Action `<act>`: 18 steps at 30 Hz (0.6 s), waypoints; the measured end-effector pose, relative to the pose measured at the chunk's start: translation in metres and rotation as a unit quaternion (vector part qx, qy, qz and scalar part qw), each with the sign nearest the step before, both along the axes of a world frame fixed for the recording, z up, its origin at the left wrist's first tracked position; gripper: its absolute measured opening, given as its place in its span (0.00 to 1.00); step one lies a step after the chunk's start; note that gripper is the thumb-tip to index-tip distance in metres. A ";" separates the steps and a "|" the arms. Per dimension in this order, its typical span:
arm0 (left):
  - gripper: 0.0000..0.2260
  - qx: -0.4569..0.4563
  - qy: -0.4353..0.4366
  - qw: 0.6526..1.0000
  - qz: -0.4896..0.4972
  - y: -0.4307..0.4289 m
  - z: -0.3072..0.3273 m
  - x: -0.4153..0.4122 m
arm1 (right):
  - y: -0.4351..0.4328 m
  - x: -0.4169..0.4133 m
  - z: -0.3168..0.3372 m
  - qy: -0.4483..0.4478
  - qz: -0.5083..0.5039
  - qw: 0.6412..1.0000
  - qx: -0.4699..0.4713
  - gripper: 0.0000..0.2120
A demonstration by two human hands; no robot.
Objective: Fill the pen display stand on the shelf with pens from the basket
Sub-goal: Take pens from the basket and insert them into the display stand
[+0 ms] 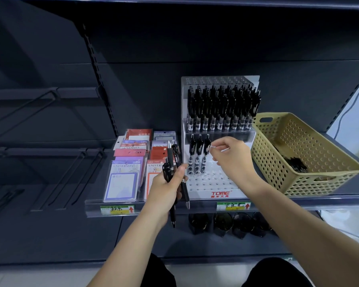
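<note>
Centre of the dark grey metal shelf (274,193): white and clear plastic tiered pen display stand (216,183), upright, red lettering on its front lip. Upper tier packed with black click pens (222,108); lower tier with three black pens (198,156) side by side at its 9 o'clock end, bare holes elsewhere. At 3 o'clock of the stand, just beside it, tan perforated plastic basket (278,172), more black pens (294,162) heaped in its bottom. At 9 o'clock, clear-sleeved notepad packs (122,179) in overlapping rows. At 8 o'clock of the stand, in front of the shelf edge, left hand (170,183), grip curled tight round a bundle of black pens (172,160), tips down. Over the lower tier, right hand (232,160), thumb and forefinger drawn close together right at the top of the third pen; grip on it or just clear of it, cannot tell. Two yellow-green price labels (117,210) on the clear front rail.
</note>
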State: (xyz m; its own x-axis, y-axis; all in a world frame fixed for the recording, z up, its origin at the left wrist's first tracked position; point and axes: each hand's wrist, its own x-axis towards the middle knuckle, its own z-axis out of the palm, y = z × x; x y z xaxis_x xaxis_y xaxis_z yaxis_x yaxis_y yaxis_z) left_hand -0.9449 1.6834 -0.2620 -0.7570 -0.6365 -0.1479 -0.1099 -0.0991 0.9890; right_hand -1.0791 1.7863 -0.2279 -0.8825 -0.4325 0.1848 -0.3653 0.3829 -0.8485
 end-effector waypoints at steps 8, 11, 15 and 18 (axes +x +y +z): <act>0.05 -0.016 0.018 0.999 -0.028 0.012 0.003 -0.003 | 0.006 0.032 0.011 -0.076 0.136 0.987 -0.033 0.05; 0.04 -0.023 0.021 0.999 -0.025 0.013 0.001 -0.005 | 0.009 0.032 0.009 -0.094 0.133 0.986 -0.034 0.05; 0.04 -0.032 0.015 0.999 -0.027 0.017 -0.001 -0.005 | 0.015 0.030 0.006 -0.126 0.125 0.983 -0.035 0.04; 0.04 -0.041 0.008 0.999 -0.021 0.017 0.000 -0.005 | 0.023 0.022 0.011 -0.136 0.115 0.984 -0.031 0.03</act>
State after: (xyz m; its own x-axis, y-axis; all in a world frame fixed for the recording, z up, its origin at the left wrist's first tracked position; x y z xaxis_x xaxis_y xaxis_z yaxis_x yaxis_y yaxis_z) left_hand -0.9498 1.7005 -0.2625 -0.7857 -0.6129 -0.0840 -0.0958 -0.0136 0.9953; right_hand -1.0572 1.8095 -0.2172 -0.7828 -0.6221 -0.0126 -0.1929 0.2619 -0.9456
